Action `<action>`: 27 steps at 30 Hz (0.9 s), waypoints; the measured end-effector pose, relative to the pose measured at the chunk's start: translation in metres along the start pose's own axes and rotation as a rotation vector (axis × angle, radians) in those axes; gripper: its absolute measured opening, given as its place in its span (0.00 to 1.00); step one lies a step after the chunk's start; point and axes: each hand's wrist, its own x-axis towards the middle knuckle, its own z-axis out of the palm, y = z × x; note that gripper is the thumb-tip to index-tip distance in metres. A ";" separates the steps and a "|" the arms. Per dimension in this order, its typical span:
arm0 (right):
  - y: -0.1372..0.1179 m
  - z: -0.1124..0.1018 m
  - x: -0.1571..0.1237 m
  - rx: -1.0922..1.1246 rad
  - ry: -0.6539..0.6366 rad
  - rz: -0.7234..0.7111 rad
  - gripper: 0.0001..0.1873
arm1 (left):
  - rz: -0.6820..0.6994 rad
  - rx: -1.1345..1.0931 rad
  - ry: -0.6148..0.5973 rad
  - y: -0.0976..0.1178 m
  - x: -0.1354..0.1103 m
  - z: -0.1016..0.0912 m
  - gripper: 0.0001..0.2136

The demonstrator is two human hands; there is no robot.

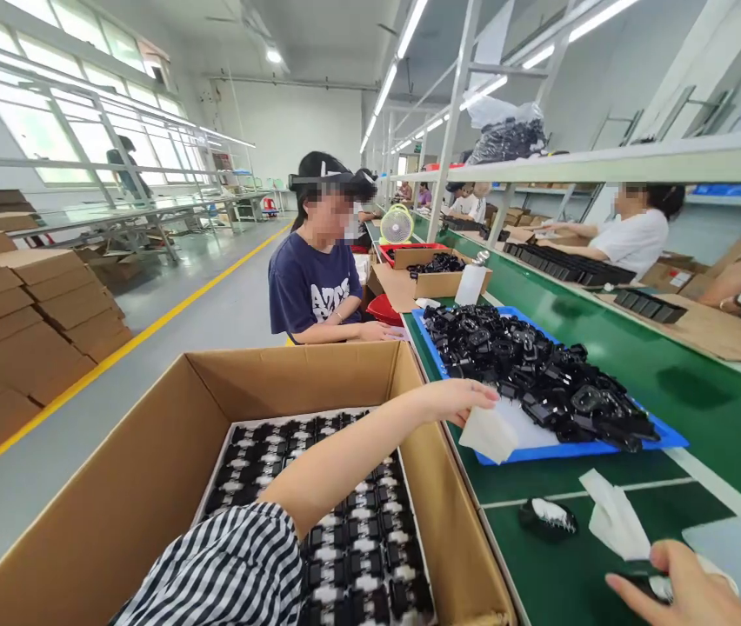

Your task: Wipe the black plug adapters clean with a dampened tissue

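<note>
My left hand (458,402) reaches out from a striped sleeve over the edge of the green bench and pinches a small white bag (489,432) at the near corner of a blue tray (667,442). The tray is heaped with several black plastic parts (533,369). At the bottom right corner, my right hand (684,591) rests on the bench, fingers on a dark part with another white bag (615,520) beside it. A single black part with a white face (548,515) lies on the bench between my hands.
A large open cardboard box (149,469) at my left holds rows of packed black parts (350,539). A seated person in a navy shirt (315,283) works just beyond it. Other people sit along the far side of the green conveyor (703,382). Flattened cartons (24,313) are stacked on the floor left.
</note>
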 end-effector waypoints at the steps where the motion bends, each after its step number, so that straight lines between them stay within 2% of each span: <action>1: -0.003 0.000 -0.001 0.003 -0.055 0.000 0.17 | -0.029 -0.079 -0.026 -0.002 -0.001 0.000 0.06; 4: -0.012 -0.007 -0.010 -0.109 -0.191 0.032 0.14 | -0.065 -0.200 -0.085 -0.007 -0.003 0.006 0.09; 6: -0.025 -0.020 -0.018 -0.210 -0.249 0.035 0.13 | -0.072 -0.227 -0.104 -0.007 -0.003 0.012 0.12; 8: -0.044 -0.035 -0.025 -0.285 -0.200 -0.036 0.18 | -0.073 -0.224 -0.121 -0.005 -0.003 0.020 0.16; 10: -0.064 -0.048 -0.027 -0.194 -0.078 -0.138 0.25 | -0.064 -0.197 -0.163 -0.004 -0.004 0.030 0.18; 12: -0.080 -0.053 -0.025 0.021 0.003 -0.231 0.30 | -0.035 -0.153 -0.219 -0.003 -0.004 0.041 0.18; 14: -0.087 -0.052 -0.021 0.227 -0.042 -0.280 0.32 | 0.008 -0.096 -0.273 -0.002 -0.005 0.052 0.18; 15: -0.088 -0.050 -0.018 0.296 -0.090 -0.281 0.30 | 0.030 -0.061 -0.297 -0.002 -0.005 0.057 0.17; 17: -0.084 -0.046 -0.013 0.360 -0.162 -0.248 0.20 | 0.078 0.028 -0.325 0.000 -0.006 0.061 0.17; 19: -0.076 -0.046 -0.009 0.383 -0.161 -0.198 0.11 | 0.125 0.147 -0.307 0.001 -0.006 0.059 0.17; 21: -0.066 -0.049 -0.007 0.441 -0.136 -0.164 0.11 | 0.167 0.323 -0.236 -0.004 -0.005 0.054 0.18; 24: -0.053 -0.052 -0.005 0.572 -0.073 -0.058 0.11 | 0.175 0.622 -0.145 -0.027 -0.003 0.052 0.23; 27: -0.048 -0.047 -0.003 0.585 0.043 0.109 0.10 | 0.197 0.805 -0.074 -0.059 0.005 0.063 0.27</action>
